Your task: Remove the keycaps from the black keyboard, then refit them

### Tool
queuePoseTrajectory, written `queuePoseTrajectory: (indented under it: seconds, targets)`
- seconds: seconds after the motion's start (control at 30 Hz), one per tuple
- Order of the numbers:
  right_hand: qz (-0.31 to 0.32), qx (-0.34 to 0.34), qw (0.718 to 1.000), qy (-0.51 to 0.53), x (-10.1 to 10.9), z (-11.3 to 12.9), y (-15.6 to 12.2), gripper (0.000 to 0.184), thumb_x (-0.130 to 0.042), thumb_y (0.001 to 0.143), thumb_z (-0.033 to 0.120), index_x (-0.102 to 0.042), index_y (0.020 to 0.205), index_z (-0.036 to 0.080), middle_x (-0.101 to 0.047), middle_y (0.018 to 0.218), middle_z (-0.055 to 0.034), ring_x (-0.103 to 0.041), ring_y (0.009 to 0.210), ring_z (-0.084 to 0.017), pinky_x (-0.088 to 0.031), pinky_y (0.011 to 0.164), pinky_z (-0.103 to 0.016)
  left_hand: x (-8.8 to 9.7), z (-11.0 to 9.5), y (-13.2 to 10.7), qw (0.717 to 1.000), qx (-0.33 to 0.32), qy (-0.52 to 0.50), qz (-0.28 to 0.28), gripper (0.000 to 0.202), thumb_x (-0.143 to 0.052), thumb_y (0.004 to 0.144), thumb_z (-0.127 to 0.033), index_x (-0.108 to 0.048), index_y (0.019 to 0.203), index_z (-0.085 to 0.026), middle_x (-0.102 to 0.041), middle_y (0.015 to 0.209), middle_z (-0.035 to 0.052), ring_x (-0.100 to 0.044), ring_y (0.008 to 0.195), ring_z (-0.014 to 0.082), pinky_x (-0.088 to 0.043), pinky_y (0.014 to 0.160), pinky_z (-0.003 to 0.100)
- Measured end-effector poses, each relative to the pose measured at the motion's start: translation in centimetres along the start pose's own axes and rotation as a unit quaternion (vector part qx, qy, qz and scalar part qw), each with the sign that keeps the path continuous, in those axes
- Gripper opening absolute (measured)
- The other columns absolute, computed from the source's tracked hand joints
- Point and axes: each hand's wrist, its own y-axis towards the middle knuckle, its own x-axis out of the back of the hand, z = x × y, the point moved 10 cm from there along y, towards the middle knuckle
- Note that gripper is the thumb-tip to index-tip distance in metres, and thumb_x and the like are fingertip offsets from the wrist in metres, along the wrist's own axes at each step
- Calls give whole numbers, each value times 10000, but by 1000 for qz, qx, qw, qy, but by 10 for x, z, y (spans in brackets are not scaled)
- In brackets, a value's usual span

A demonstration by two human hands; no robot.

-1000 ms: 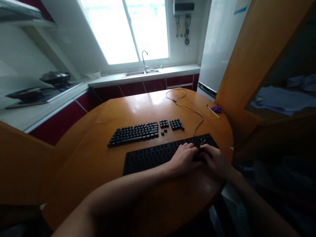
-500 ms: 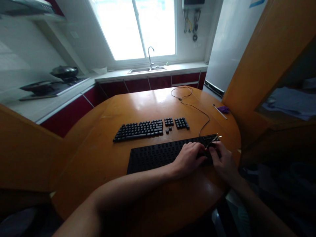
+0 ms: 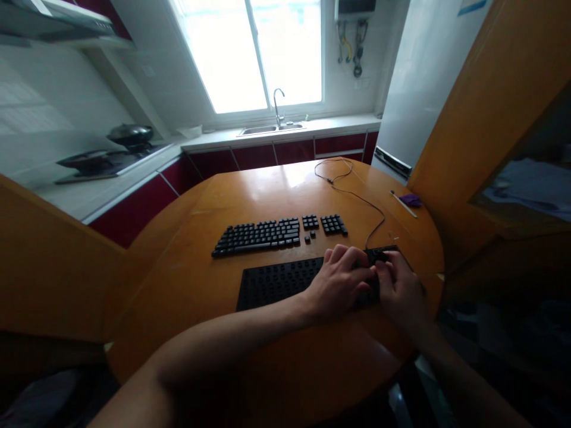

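A black keyboard [image 3: 279, 282] stripped of keycaps lies on the table, partly covered by my hands. My left hand [image 3: 341, 279] rests over its right half, fingers bent and closed; whatever is in its fingertips is hidden. Close beside it, my right hand [image 3: 399, 285] pinches a small dark tool, seemingly a keycap puller [image 3: 379, 255], over the keyboard's right end. Thin light tips show just beyond those fingers. Behind the keyboard, the loose black keycaps [image 3: 263, 235] are set out in keyboard order, with smaller blocks [image 3: 332, 224] on the right.
A cable [image 3: 357, 193] runs from the keyboard to a loop at the back of the wooden table [image 3: 178, 267]. A thin white stick [image 3: 404, 204] and a purple cloth [image 3: 410, 200] lie at the right edge. Beyond stand a sink counter [image 3: 214, 141] and a stove [image 3: 111, 163].
The metal ends of the tool in my right hand, plain to see before, now barely show. My left fingers are more raised and bent. The view has shifted slightly.
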Motion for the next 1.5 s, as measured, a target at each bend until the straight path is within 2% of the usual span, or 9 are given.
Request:
queuePoseTrajectory:
  seconds: [0.1,0.2,0.27,0.37,0.47,0.57,1.0,1.33,1.5]
  targets:
    - [16,-7,999,26,-9,4,-2,150,-416,1006,355,-517,998,244,-694,726,-30,-684,639,-219,-476,578,-282,8,10,-5,995,35,-90,-13,224,-672,917,-414,-745,1084,-283,-601,1178,83,-483,1128,263,-412,1006,430]
    - [32,-23,998,42,-20,0,-2,138,-407,1009,339,-501,976,243,-656,660,3,-645,574,-190,-459,572,-271,21,34,-4,987,84,-127,-46,171,-726,882,-388,-767,998,-270,-610,1114,70,-515,1082,243,-434,994,415]
    - [38,-32,997,50,-25,-4,-2,143,-408,1012,345,-496,969,241,-652,654,11,-622,551,-175,-448,570,-266,30,60,1,985,112,-107,-72,149,-769,848,-361,-774,966,-271,-605,1100,57,-520,1074,235,-420,1017,424]
    - [27,-40,997,55,-26,-10,0,153,-417,1015,364,-497,982,237,-681,702,3,-609,549,-164,-438,570,-265,38,111,7,981,167,-21,-100,120,-810,807,-332,-788,910,-274,-587,1127,54,-496,1123,255,-387,1032,460]
    - [17,-40,997,56,-24,-14,1,162,-417,1016,369,-499,980,234,-691,717,-2,-597,543,-161,-433,566,-266,28,156,8,974,211,47,-72,113,-830,782,-341,-802,873,-281,-581,1150,60,-470,1147,283,-377,1008,481]
    - [19,-38,997,61,-25,-15,0,161,-419,1014,364,-501,971,233,-692,715,-6,-593,539,-161,-430,555,-267,17,177,4,971,221,84,-46,131,-834,774,-380,-809,875,-300,-570,1186,61,-448,1169,296,-368,1004,488]
    - [17,-45,996,76,-24,-19,-3,173,-436,1011,395,-503,981,239,-700,718,-7,-598,527,-166,-420,513,-266,13,179,-3,967,213,129,-47,254,-844,758,-389,-791,995,-318,-531,1268,69,-412,1207,309,-370,1012,478]
    - [-2,-42,996,78,-14,-19,-4,162,-440,1010,387,-507,1007,240,-713,743,-24,-661,656,-199,-482,649,-299,14,183,-3,963,227,127,-67,347,-854,735,-382,-749,1050,-279,-517,1286,75,-415,1216,320,-363,1016,479]
    - [-32,-51,994,86,0,-35,-2,180,-463,1002,407,-522,994,238,-727,782,-39,-683,704,-211,-501,684,-314,14,185,-3,961,235,130,-64,344,-843,747,-379,-740,1061,-282,-521,1287,75,-414,1221,321,-362,1018,473]
